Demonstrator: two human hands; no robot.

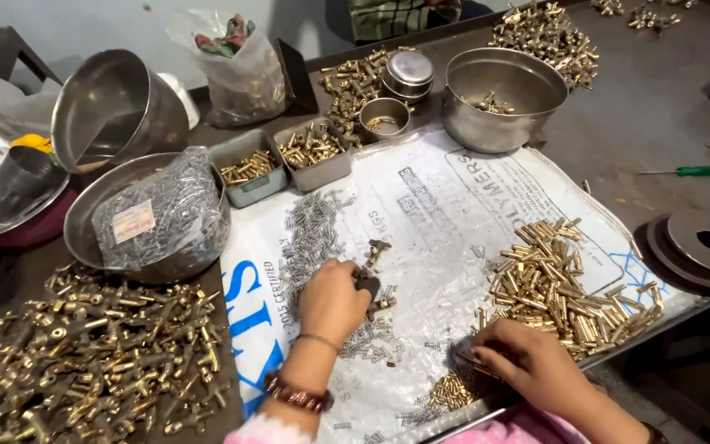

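Partly hidden: left hand [332, 300] covers dark part [368, 285] | right hand [527, 362] contents unclear

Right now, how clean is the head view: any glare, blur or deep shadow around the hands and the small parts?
Head view: even, soft light; mild glare on the tilted steel bowl and the plastic-wrapped bag of springs; the left hand and right hand are slightly soft; the brass pins read sharp; the near table edge falls into dark shadow; the frame edges bow a little.
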